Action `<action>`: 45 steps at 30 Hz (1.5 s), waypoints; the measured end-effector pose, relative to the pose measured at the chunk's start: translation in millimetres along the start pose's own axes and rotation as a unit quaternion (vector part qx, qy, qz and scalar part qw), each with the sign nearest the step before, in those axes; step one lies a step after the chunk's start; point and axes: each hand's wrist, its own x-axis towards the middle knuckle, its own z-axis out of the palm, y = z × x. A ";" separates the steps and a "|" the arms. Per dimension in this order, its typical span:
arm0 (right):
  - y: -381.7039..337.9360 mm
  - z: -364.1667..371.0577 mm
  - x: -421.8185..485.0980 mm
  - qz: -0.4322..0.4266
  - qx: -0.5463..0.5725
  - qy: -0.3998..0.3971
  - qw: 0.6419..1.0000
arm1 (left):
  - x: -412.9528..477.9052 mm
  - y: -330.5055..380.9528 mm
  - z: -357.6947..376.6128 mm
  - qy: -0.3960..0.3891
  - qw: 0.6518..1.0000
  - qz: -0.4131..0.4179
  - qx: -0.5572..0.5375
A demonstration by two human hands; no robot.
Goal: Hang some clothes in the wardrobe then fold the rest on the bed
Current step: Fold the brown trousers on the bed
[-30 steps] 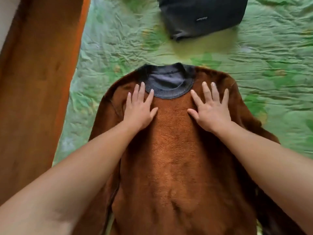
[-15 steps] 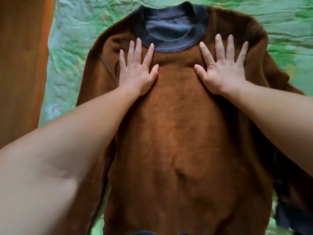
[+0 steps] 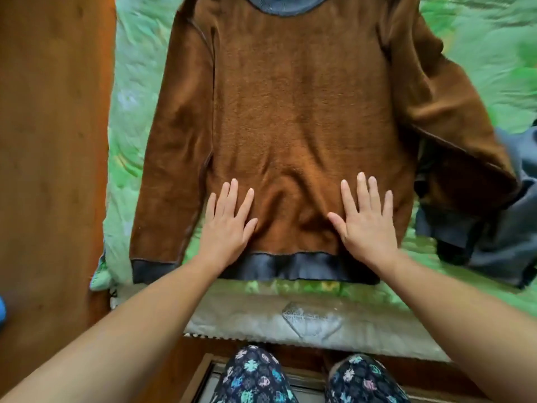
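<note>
A brown fleece sweater (image 3: 293,112) with a grey collar and grey hem band lies flat, front up, on the green bedsheet (image 3: 133,82). My left hand (image 3: 228,225) presses flat on its lower left part, fingers straight and spread. My right hand (image 3: 367,222) presses flat on the lower right part, just above the hem band. The fabric is wrinkled between the two hands. The left sleeve lies straight along the body; the right sleeve angles out to the right.
A wooden panel (image 3: 49,141) stands along the bed's left side. A heap of grey-blue clothing (image 3: 499,228) lies at the right, under the right sleeve's end. The mattress edge (image 3: 290,318) and my patterned trouser legs (image 3: 252,376) are below.
Both hands have slid down the sweater from beside the collar to just above the hem, staying flat. The view has tilted down, so the dark garment farther up the bed is out of frame.
</note>
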 end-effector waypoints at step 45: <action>-212.5 -85.3 15.9 0.031 0.515 -0.194 0.834 | -67.6 -112.0 -88.7 -0.033 0.784 -0.255 -0.565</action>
